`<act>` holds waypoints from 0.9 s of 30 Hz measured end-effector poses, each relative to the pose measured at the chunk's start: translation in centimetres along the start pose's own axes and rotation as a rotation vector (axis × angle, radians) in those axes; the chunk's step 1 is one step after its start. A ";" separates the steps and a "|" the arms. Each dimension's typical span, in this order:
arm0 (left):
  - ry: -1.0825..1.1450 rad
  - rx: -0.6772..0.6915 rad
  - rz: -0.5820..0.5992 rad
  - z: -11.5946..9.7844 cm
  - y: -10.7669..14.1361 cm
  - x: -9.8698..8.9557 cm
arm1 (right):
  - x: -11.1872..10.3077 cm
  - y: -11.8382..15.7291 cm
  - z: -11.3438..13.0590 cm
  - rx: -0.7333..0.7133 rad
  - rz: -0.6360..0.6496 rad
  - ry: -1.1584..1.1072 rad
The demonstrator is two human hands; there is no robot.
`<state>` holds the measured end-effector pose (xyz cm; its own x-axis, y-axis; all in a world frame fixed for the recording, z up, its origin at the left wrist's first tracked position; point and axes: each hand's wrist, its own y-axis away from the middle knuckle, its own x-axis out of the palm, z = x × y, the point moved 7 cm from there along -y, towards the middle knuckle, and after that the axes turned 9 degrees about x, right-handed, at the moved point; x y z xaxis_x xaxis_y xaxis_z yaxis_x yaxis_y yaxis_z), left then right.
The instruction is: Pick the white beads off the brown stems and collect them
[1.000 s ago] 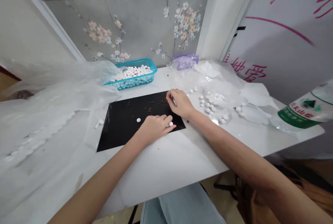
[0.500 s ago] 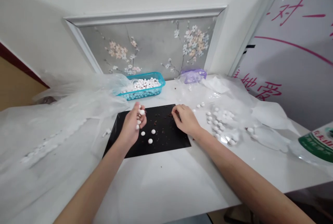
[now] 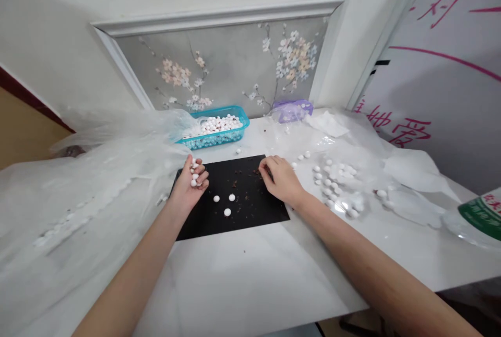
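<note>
Several small white balls are cupped in my left hand (image 3: 191,183), its fingers curled round them over the left edge of a black mat (image 3: 207,225). My right hand (image 3: 279,179) rests at the mat's upper right, thumb and fingertips pinched together beside dark brown crumbs (image 3: 256,173); whatever is between the fingertips is too small to make out. Three white balls (image 3: 227,213) lie on the mat between my hands, with more brown bits scattered around them.
Behind the mat a teal basket (image 3: 245,124) holds many white balls. A purple container (image 3: 293,110) stands at the back. More balls (image 3: 332,185) and clear plastic lie right, near a green-labelled bottle (image 3: 483,217). Plastic sheeting (image 3: 97,170) covers the left side.
My left hand has moved left with its balls, from over the mat to its left edge. A white ball now shows on the table just in front of the teal basket. My right hand has barely moved.
</note>
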<state>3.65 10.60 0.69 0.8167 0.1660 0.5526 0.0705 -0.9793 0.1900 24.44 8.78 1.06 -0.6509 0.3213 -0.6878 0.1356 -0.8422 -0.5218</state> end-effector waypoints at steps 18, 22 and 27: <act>-1.642 0.579 0.026 -11.2 -16.6 6.1 | 0.4 -0.6 -1.2 0.099 0.018 -0.033; -1.792 0.915 0.201 -9.0 -14.4 8.3 | 0.1 -0.6 -1.1 0.090 0.002 -0.037; -1.691 0.949 0.679 -1.2 -10.9 10.0 | 0.0 -0.6 -1.0 0.097 0.003 -0.044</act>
<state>10.32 23.03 5.14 0.4023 0.1232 -0.9072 -0.6507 -0.6586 -0.3780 25.16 9.69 0.84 -0.6830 0.3014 -0.6653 0.0658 -0.8818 -0.4670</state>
